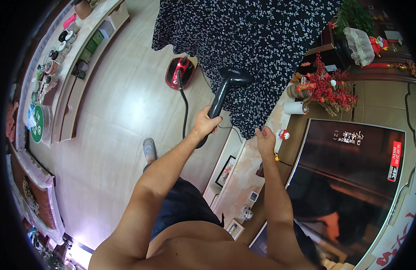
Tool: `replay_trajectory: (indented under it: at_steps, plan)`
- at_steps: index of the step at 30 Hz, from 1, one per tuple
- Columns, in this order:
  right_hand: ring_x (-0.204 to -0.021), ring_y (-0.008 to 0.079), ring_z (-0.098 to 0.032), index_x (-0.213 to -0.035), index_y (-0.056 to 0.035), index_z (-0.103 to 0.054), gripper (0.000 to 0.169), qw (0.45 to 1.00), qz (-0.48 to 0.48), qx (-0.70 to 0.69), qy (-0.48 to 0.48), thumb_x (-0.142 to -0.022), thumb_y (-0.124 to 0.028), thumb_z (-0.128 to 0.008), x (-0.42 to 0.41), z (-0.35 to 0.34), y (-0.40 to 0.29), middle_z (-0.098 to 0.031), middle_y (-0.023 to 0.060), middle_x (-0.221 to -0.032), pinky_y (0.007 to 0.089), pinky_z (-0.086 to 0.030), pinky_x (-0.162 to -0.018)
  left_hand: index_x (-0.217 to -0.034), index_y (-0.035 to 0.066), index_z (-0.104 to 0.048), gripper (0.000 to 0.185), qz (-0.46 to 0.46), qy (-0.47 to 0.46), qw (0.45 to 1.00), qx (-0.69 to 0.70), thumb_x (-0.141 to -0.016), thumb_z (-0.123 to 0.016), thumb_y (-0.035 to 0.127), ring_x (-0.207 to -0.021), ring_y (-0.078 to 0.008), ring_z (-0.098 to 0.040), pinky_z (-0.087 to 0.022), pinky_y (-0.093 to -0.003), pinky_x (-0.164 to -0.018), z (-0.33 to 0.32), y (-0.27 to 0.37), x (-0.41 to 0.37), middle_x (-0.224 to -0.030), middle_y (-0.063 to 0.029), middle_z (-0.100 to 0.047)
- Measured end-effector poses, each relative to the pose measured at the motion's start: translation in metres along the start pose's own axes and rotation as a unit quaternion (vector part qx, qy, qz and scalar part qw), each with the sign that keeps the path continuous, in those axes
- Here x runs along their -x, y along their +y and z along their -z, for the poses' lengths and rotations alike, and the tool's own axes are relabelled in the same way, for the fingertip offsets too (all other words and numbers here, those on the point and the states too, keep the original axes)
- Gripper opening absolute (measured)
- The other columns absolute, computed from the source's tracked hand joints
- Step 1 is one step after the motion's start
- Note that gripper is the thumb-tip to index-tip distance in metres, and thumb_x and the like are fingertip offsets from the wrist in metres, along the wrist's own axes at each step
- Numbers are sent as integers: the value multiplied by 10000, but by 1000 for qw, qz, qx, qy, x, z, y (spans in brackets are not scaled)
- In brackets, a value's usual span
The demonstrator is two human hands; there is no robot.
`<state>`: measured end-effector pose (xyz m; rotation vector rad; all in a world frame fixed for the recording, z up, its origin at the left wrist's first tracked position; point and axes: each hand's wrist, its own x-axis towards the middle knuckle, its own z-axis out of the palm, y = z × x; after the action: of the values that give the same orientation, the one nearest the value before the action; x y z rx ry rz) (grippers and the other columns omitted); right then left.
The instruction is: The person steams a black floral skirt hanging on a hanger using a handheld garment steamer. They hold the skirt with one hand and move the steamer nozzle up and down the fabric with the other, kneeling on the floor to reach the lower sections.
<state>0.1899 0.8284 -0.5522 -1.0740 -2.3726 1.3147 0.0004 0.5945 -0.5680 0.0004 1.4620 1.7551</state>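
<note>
My left hand is wrapped around the handle of a black garment steamer. The wide steamer head lies against a dark navy cloth with a small white floral print, which hangs from the top of the view. At the cloth's lower corner, my right hand pinches the hem between thumb and fingers, pulling that corner towards me. A red and black steamer base stands on the floor to the left of the cloth. Its black hose runs down behind my left forearm.
A long marble-topped cabinet runs along the right, bearing a small red-and-white figurine, a vase of red berries and frames. Beyond it is a lit television. Jars crowd a low shelf unit at left. A thin cord crosses the floor.
</note>
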Motion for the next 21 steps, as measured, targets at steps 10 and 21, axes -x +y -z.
replay_trajectory:
  at_steps: [10,21]
  plan:
    - [-734,64,-601,-1100,55,-678,186,998,11,-68,-1,-963,-70,-690,2,7,-19,-696,16,-853,217,-477,-661,-1005,31,-560,264,-262,15,964,46,-855,-765,103,-485,-112,-575,-463,-263,-435,-9,202,-6,-683,-24,-602]
    - [-715,52,-558,-1055,52,-685,180,1000,-17,5,-4,-964,-103,-700,1,-2,-15,-659,-9,-818,231,-460,-633,-1063,10,-610,313,-58,24,998,-27,-803,-728,139,-468,-119,-585,-469,-283,-402,10,14,-34,-647,-22,-592]
